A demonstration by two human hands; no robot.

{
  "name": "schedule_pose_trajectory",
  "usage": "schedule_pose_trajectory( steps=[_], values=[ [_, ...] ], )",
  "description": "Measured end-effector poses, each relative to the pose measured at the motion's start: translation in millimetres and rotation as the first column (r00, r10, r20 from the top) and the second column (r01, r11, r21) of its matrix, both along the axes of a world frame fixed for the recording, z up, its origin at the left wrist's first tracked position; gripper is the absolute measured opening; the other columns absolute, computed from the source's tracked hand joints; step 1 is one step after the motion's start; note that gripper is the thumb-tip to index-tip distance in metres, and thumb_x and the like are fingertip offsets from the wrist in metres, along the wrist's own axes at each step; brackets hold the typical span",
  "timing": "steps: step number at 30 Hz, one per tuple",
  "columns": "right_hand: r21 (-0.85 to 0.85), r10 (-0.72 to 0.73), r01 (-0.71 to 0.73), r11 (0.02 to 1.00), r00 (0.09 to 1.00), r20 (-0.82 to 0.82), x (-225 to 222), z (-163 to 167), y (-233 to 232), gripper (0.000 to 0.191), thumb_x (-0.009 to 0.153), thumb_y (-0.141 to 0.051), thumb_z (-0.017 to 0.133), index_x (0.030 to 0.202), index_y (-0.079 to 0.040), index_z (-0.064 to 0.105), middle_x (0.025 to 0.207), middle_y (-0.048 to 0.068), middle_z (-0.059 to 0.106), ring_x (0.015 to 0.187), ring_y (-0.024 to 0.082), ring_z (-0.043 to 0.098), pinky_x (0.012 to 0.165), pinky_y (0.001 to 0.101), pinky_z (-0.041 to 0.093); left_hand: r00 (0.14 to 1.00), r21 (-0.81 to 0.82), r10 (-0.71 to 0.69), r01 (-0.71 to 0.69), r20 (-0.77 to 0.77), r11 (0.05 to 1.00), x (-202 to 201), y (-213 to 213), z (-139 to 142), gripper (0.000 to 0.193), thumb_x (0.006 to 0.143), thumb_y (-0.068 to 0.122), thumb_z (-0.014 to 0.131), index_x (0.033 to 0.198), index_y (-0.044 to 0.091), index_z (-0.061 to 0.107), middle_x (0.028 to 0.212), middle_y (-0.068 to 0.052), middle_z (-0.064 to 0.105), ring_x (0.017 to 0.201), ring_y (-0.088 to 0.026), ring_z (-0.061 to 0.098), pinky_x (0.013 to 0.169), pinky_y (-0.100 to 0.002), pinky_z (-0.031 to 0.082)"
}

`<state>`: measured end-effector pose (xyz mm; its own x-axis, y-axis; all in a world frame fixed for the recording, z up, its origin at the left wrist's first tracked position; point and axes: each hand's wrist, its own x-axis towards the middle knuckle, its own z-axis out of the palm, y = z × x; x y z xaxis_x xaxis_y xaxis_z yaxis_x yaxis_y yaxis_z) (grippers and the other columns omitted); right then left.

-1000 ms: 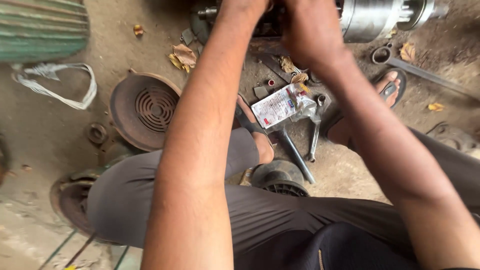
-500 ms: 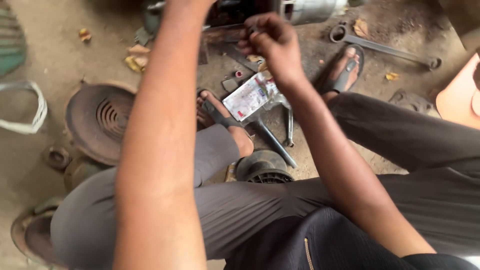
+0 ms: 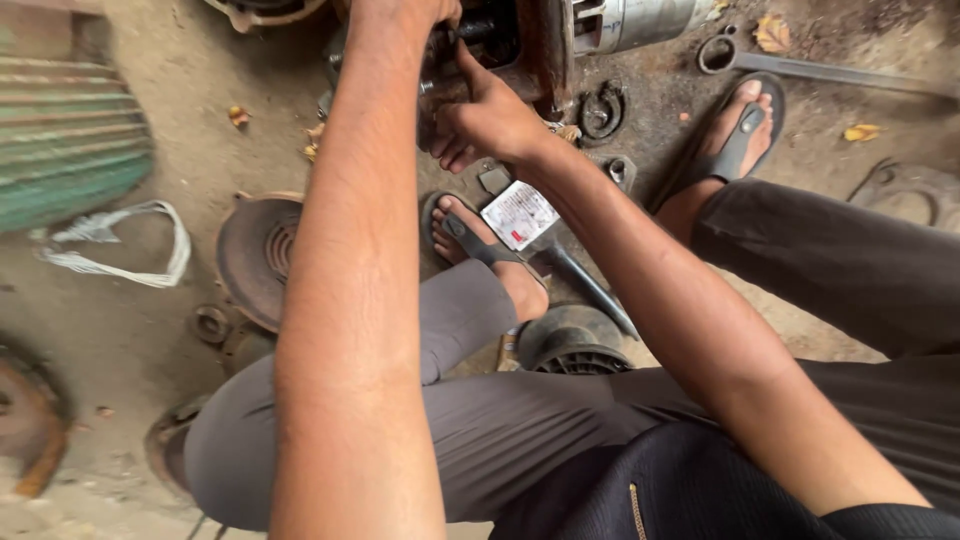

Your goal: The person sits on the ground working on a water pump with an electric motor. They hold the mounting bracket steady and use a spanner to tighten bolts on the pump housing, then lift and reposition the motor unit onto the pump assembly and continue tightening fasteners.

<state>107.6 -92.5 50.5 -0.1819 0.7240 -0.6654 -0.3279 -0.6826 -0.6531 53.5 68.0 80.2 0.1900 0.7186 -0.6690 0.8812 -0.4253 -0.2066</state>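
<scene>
Both hands are at the top centre of the frame, on a rusty motor assembly [image 3: 520, 45] lying on the dirt floor [image 3: 150, 330].

Left hand [image 3: 405, 12]: mostly cut off by the top edge, sits on top of the motor's dark end. Can't tell whether its fingers are clenched or loose.

Right hand [image 3: 490, 120]: just below and right of the left one, pressed against the rusty end face. Thumb points up along the metal, the fingers [image 3: 450, 150] curl under the lower edge of the housing, gripping it.

The motor's shiny silver cylindrical section [image 3: 640, 20] runs to the upper right.

Around it:
- Ring-shaped metal part [image 3: 600, 112] on the floor just right of the right hand.
- Long spanner [image 3: 820, 68] in the upper right, ring end toward the motor.
- Small white and red printed packet [image 3: 518, 213] at centre, below the right wrist, lying on a dark-handled tool [image 3: 585, 280].
- Rusty round fan cover [image 3: 258, 258] centre left, grille facing up.
- Green ribbed motor housing [image 3: 70, 150] at the left edge, white strap [image 3: 120, 250] below it.
- Black round vented part [image 3: 575, 345] between the knees.

Person squats, grey trousers, sandalled feet either side of the packet.
</scene>
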Motion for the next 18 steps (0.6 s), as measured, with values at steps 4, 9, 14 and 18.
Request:
schedule_pose_trajectory(
  steps=[4, 9, 14, 18],
  values=[
    [0.056, 0.005, -0.003, 0.998, 1.000, -0.027, 2.8, -4.9, 1.7, 0.098, 0.090, -0.002, 0.058, 0.164, -0.009, -0.005, 0.082, 0.018, 0.074, 0.062, 0.022, 0.073, 0.058, 0.0342, 0.065, 0.999, -0.004, 0.005, -0.005, -0.034, 1.000, 4.1, 6.4, -16.5, 0.053, 0.082, 0.066, 0.076, 0.105, 0.018, 0.077, 0.090, -0.010, 0.077, 0.078, -0.032, 0.075, 0.070, -0.049, 0.059],
    [0.114, -0.013, 0.022, 0.993, 0.997, -0.075, 2.4, -7.1, 3.5, 0.082, 0.090, 0.000, 0.060, 0.156, 0.005, 0.012, 0.093, 0.019, 0.073, 0.063, 0.021, 0.074, 0.055, 0.0330, 0.066, 0.999, 0.003, 0.007, -0.007, -0.051, 1.000, 2.9, 8.4, -27.8, 0.053, 0.083, 0.065, 0.076, 0.106, 0.018, 0.077, 0.089, -0.010, 0.077, 0.077, -0.032, 0.075, 0.069, -0.048, 0.060],
    [0.120, -0.038, 0.043, 0.992, 0.998, -0.042, -6.4, -6.0, 12.4, 0.060, 0.087, 0.001, 0.066, 0.140, 0.014, 0.039, 0.088, 0.018, 0.074, 0.063, 0.021, 0.075, 0.054, 0.0320, 0.067, 0.996, 0.007, -0.018, 0.019, -0.093, 1.000, 0.7, 14.6, -34.7, 0.061, 0.078, 0.072, 0.077, 0.107, 0.019, 0.077, 0.096, -0.008, 0.077, 0.086, -0.031, 0.075, 0.072, -0.047, 0.059],
    [0.126, -0.016, 0.019, 0.992, 0.999, -0.029, -3.7, -4.4, 17.5, 0.056, 0.086, 0.002, 0.065, 0.134, 0.016, 0.041, 0.082, 0.019, 0.073, 0.064, 0.023, 0.075, 0.055, 0.0333, 0.067, 0.994, 0.049, 0.003, 0.003, -0.111, 0.999, 4.4, 17.7, -34.6, 0.076, 0.068, 0.076, 0.082, 0.113, 0.015, 0.074, 0.106, -0.011, 0.076, 0.096, -0.028, 0.074, 0.078, -0.042, 0.059]
  ],
)
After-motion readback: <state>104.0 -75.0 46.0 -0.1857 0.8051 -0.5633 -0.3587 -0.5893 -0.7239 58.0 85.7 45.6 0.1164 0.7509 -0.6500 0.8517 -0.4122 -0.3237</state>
